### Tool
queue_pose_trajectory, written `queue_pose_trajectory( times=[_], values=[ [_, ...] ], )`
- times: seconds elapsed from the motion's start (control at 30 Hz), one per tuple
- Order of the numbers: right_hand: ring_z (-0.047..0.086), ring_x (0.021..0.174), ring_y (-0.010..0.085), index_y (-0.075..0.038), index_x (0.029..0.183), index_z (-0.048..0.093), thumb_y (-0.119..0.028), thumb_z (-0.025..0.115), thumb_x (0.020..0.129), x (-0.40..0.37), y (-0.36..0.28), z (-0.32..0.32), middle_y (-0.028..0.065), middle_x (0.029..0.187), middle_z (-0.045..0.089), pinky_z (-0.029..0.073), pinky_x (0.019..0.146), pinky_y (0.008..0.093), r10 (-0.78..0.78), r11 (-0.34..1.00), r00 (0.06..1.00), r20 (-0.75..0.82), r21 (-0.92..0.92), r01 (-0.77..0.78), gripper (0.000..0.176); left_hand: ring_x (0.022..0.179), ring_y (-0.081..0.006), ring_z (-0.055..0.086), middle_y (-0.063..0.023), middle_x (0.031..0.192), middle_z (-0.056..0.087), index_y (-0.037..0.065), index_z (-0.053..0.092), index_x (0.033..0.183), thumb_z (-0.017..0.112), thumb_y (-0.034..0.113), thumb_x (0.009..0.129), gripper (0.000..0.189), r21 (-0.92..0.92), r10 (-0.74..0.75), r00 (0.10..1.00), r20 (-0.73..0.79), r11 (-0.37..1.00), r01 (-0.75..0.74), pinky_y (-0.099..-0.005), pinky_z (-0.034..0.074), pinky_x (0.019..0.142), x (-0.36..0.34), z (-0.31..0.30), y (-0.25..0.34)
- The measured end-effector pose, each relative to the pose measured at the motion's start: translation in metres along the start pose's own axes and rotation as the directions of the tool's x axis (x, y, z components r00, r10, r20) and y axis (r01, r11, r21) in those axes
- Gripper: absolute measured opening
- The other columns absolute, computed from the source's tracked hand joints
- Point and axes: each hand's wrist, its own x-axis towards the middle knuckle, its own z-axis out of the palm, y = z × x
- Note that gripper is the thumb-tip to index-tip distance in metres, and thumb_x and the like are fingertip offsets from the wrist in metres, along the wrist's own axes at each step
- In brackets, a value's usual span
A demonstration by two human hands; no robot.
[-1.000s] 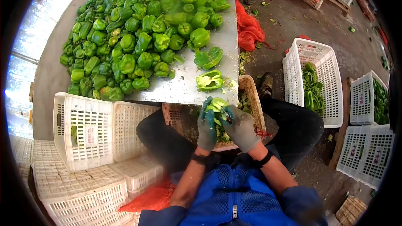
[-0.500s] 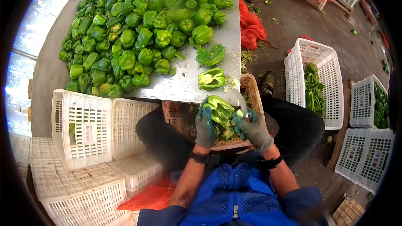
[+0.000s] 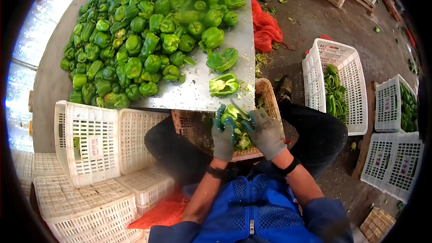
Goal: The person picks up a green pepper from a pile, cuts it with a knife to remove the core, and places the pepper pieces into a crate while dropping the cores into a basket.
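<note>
My left hand [image 3: 223,136], in a grey-green glove, is closed around a piece of green bell pepper [image 3: 231,113] over a basket [image 3: 184,128] between my legs. My right hand [image 3: 266,136], gloved alike, grips a small knife [image 3: 239,109]; its handle is mostly hidden and its blade reaches toward the pepper. Scraps of pepper [image 3: 243,141] lie in the basket under both hands. At the near table edge a cut pepper half [image 3: 223,84] rests with its hollow side up. Just beyond it is another cut pepper [image 3: 222,60].
A large heap of green peppers [image 3: 148,40] covers much of the metal table [image 3: 189,94]. White crates [image 3: 87,144] are stacked at my left. To the right stands a crate [image 3: 310,81] holding green peppers, with more crates [image 3: 387,157] beyond. Red netting [image 3: 265,24] lies beside the table.
The pepper in my left hand has turned and is more covered by the fingers. My right hand has moved slightly up and left, with the blade now tilted over the pepper. The view has shifted slightly.
</note>
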Motion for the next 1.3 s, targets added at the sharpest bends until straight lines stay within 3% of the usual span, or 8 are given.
queue_pose_trajectory(
  times=[0.17,0.37,0.47,0.67,0.8,1.13,1.2,1.3],
  values=[
    [0.069,0.073,0.0331,-0.011,0.093,0.067,-0.026,0.078,0.095,0.007,0.024,0.012,0.0115,0.087,0.068,0.054,0.065,0.0496,-0.091,0.992,0.989,0.117,-0.080,0.100,0.019,0.093,-0.0085,0.059,-0.0055,0.115,0.071,-0.007,0.058,0.149,0.060,0.000,0.102,0.048,-0.002,-0.131,0.991,0.010,0.991,0.131,-0.0253,0.053,0.080,-0.002,0.005,0.005],
    [0.058,0.057,0.0171,-0.001,0.090,0.069,-0.010,0.074,0.092,-0.001,0.024,0.008,0.0118,0.075,0.069,0.050,0.058,0.0385,0.388,0.896,0.906,-0.168,0.300,-0.328,0.010,0.106,-0.0180,0.069,-0.0152,0.130,0.072,-0.006,0.056,0.151,0.064,-0.001,0.097,0.055,0.206,0.227,0.972,-0.053,0.955,-0.212,-0.0330,0.057,0.092,0.002,0.009,-0.008],
    [0.060,0.060,0.0095,-0.001,0.104,0.075,-0.017,0.073,0.100,-0.002,-0.004,-0.017,0.0012,0.082,0.071,0.048,0.050,0.0278,0.555,0.197,0.724,0.409,0.781,-0.592,0.017,0.119,-0.0336,0.072,-0.0215,0.137,0.069,-0.004,0.052,0.154,0.072,0.001,0.091,0.066,0.469,0.382,0.923,0.046,0.807,-0.358,-0.0421,0.058,0.101,0.003,0.008,-0.002],
    [0.058,0.061,0.0035,-0.006,0.114,0.073,-0.030,0.076,0.104,0.010,-0.019,-0.023,-0.0039,0.085,0.068,0.043,0.051,0.0221,0.475,0.121,0.707,0.524,0.756,-0.643,0.026,0.130,-0.0472,0.063,-0.0244,0.146,0.061,0.000,0.046,0.157,0.079,0.009,0.090,0.075,0.602,0.582,0.653,0.485,0.320,-0.732,-0.0518,0.054,0.110,0.014,0.004,-0.014],
    [0.053,0.056,0.0041,-0.008,0.113,0.071,-0.024,0.074,0.103,0.005,-0.003,-0.012,-0.0045,0.081,0.064,0.038,0.048,0.0218,0.407,0.006,0.732,0.547,0.799,-0.601,0.019,0.142,-0.0480,0.053,-0.0260,0.154,0.052,0.000,0.040,0.160,0.080,0.011,0.090,0.082,0.555,0.619,0.594,0.513,0.288,-0.780,-0.0570,0.048,0.118,0.015,0.004,-0.006],
    [0.052,0.053,0.0046,-0.004,0.113,0.071,-0.026,0.073,0.101,0.033,0.001,-0.062,-0.0016,0.082,0.067,0.042,0.048,0.0228,0.271,-0.019,0.777,0.569,0.810,-0.587,0.025,0.141,-0.0445,0.056,-0.0267,0.154,0.054,-0.003,0.042,0.160,0.080,0.008,0.088,0.081,0.719,0.519,0.818,0.246,0.469,-0.513,-0.0521,0.049,0.117,0.004,-0.016,-0.007],
    [0.053,0.052,0.0050,-0.003,0.115,0.071,-0.026,0.074,0.100,0.032,0.039,-0.021,-0.0014,0.081,0.068,0.042,0.047,0.0230,0.368,-0.010,0.747,0.554,0.806,-0.592,0.028,0.126,-0.0289,0.067,-0.0199,0.139,0.068,-0.003,0.054,0.153,0.075,0.006,0.095,0.063,0.488,0.127,0.988,0.084,0.860,-0.152,-0.0416,0.055,0.108,0.001,-0.019,-0.016],
    [0.053,0.050,0.0052,-0.002,0.112,0.071,-0.023,0.076,0.098,0.040,0.031,-0.022,-0.0021,0.077,0.067,0.042,0.046,0.0232,0.467,0.188,0.714,0.521,0.730,-0.657,0.027,0.103,-0.0229,0.074,-0.0165,0.125,0.076,-0.001,0.058,0.151,0.068,0.001,0.095,0.057,0.376,0.102,0.993,0.057,0.919,-0.116,-0.0357,0.059,0.090,-0.002,-0.007,-0.026]
  ],
)
